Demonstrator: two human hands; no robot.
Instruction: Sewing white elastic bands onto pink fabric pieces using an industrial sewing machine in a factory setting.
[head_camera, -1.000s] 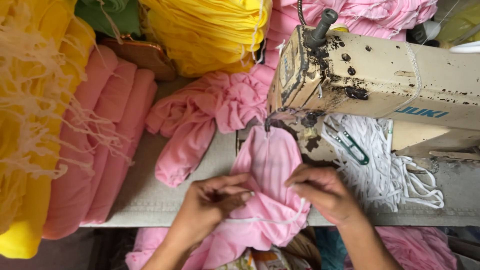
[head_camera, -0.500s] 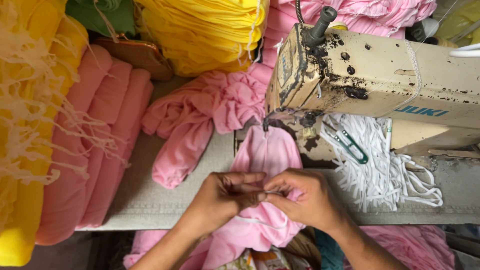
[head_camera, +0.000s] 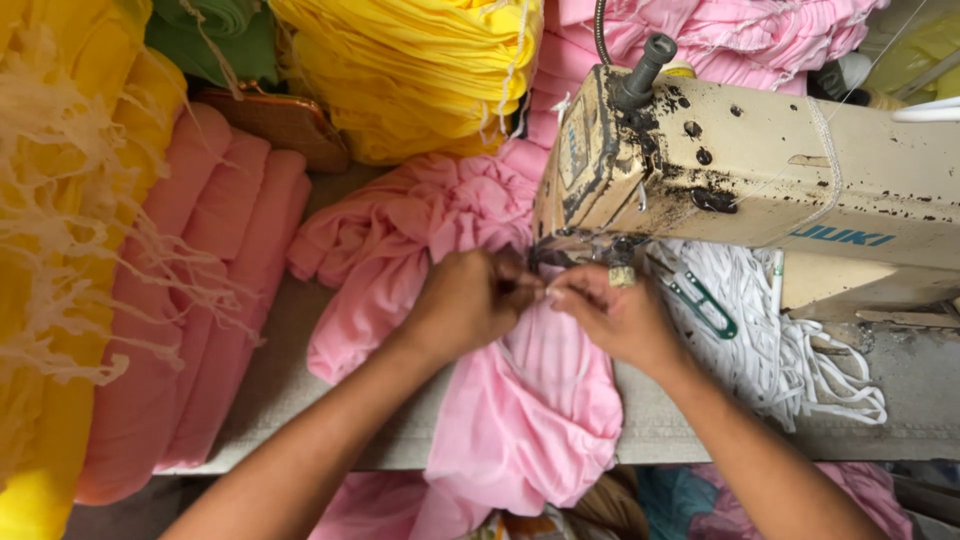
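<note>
Presently, both hands meet at the needle end of a cream, oil-stained sewing machine (head_camera: 730, 190). The left hand (head_camera: 470, 300) is curled, fingertips pinched narrow on the edge of a pink fabric piece (head_camera: 530, 410). The right hand (head_camera: 615, 315) faces it, fingers closed on the same edge; the fingertips of the two hands touch just below the machine head. The pink fabric piece lies on the grey table (head_camera: 290, 400) beneath the hands and hangs over the near edge. More bunched pink cloth (head_camera: 400, 240) lies just left of the machine. Green-handled thread snips (head_camera: 705, 300) rest on white elastic cord (head_camera: 800, 350) to the right. Folded salmon fabric (head_camera: 200, 300) and stacked yellow fabric (head_camera: 410, 70) sit further left and behind.
</note>
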